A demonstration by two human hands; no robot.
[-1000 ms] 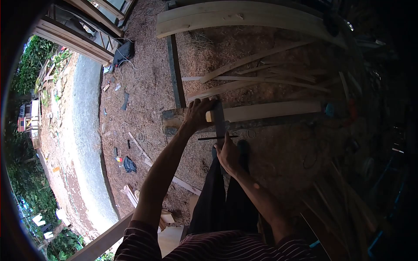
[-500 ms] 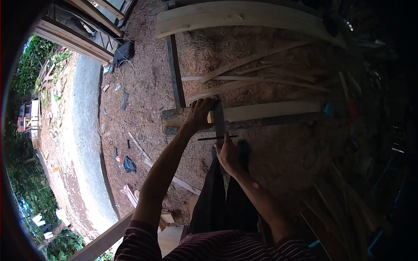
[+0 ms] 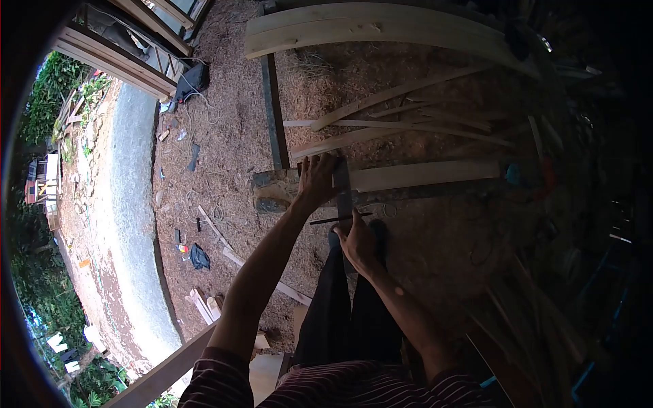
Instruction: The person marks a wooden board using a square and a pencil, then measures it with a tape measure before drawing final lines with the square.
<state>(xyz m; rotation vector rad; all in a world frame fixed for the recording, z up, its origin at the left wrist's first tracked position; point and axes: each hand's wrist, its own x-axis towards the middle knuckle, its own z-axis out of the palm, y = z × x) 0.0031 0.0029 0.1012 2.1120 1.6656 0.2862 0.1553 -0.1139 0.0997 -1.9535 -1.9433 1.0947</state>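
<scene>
Head view: left hand (image 3: pixel 314 178) fingers clamp the plank (image 3: pixel 422 175); right hand (image 3: pixel 358 239) fingers pinch a pencil (image 3: pixel 333 219).

Sawdust-strewn ground (image 3: pixel 231 136) carries a pale plank (image 3: pixel 428 174), thin offcut strips (image 3: pixel 401 122) and scattered scraps (image 3: pixel 201 257).

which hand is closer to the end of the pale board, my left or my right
Left. The left hand rests on the end of the pale board, beside the square. The right hand sits below it, holding a pencil.
</scene>
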